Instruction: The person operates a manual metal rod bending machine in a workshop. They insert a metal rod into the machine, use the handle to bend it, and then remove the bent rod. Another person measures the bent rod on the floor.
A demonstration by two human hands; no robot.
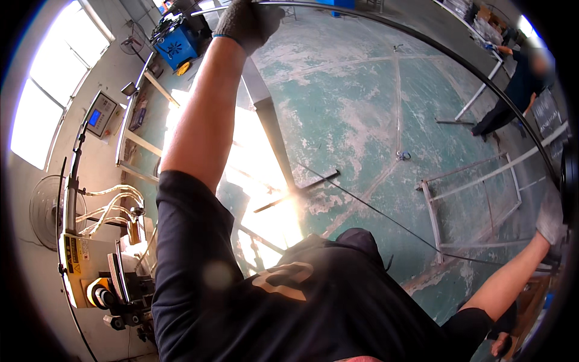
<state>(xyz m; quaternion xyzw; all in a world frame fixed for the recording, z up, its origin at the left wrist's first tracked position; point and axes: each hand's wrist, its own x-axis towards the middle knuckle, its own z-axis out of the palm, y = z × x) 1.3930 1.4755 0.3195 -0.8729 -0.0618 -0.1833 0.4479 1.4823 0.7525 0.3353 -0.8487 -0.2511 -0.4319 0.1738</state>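
Observation:
A long dark metal bar (458, 57) runs across the top of the head view and down its right side, bent by the lens. My left hand (247, 24), in a grey knit glove with a dark palm, is raised at arm's length and closed around the bar near its upper left part. At the right rim my right hand (550, 218), in a light glove, meets the bar's lower end and appears closed on it. Its fingers are partly lost in the dark edge of the picture. A round black part (569, 187) shows beside that hand.
On the left stands a welding machine (78, 265) with cables and a control panel (102, 114). A grey metal stand (274, 139) rises from the green floor (344, 114). A rectangular metal frame (429, 220) lies right. Another person (518, 90) works upper right beside a light metal frame (480, 93).

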